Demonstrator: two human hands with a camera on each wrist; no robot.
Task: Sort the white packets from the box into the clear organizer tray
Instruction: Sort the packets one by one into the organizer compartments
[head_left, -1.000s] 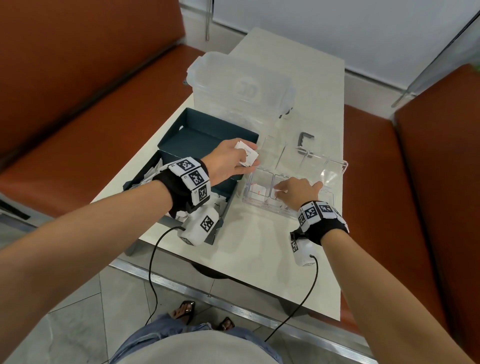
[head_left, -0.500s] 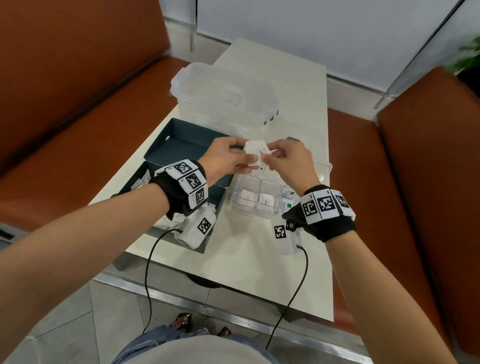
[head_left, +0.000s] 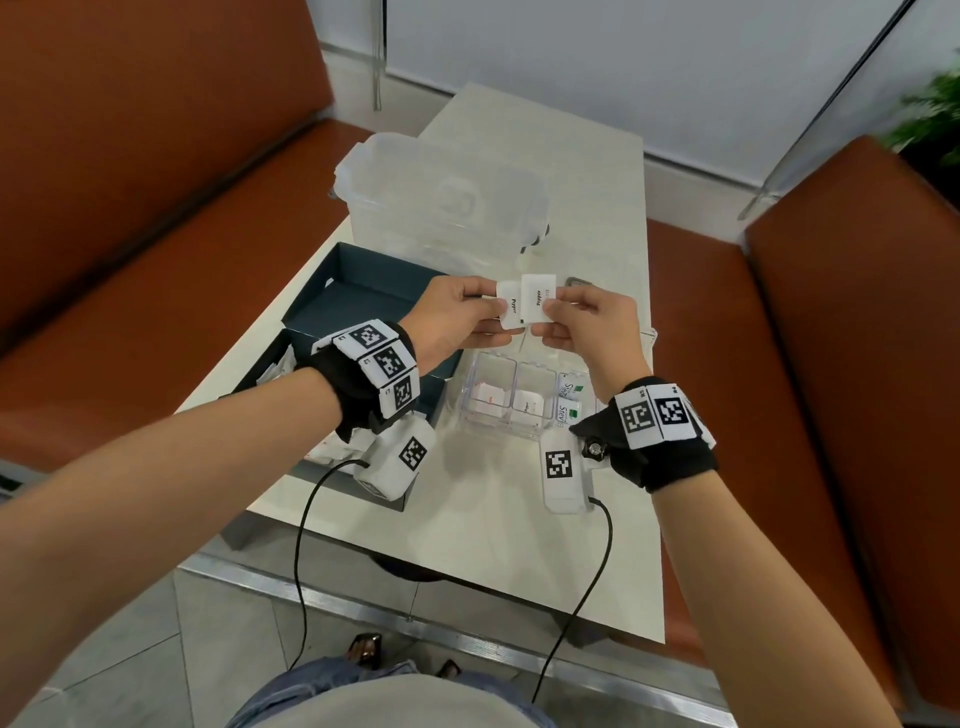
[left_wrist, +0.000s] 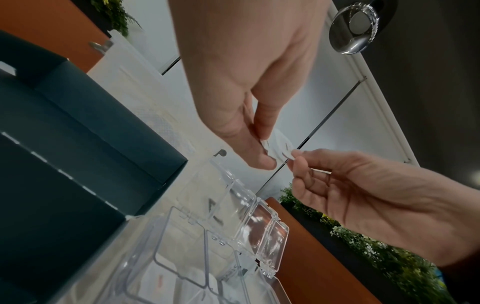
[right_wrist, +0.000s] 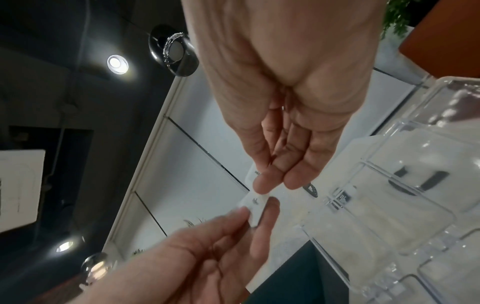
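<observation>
Both hands meet above the far end of the clear organizer tray (head_left: 470, 415). My left hand (head_left: 497, 318) pinches a white packet (head_left: 510, 310) with black print. My right hand (head_left: 549, 313) pinches a second white packet (head_left: 537, 296) that overlaps the first. In the left wrist view the packets (left_wrist: 281, 148) show edge-on between the left hand (left_wrist: 265, 153) and right fingertips (left_wrist: 296, 156). The right wrist view shows one packet (right_wrist: 255, 203) between both hands' fingertips. Several packets lie in the tray's near compartments. The dark teal box (head_left: 363, 296) with more packets (head_left: 278, 366) stands to the left.
A clear lidded container (head_left: 441, 208) stands behind the box on the pale table (head_left: 519, 545). The tray's open lid (right_wrist: 405, 185) lies at the far side. Orange benches flank the table. Cables hang from both wrist units over the near table edge.
My right hand has left the tray, risen to my left hand and taken hold of one packet. The left hand moved a little right over the tray.
</observation>
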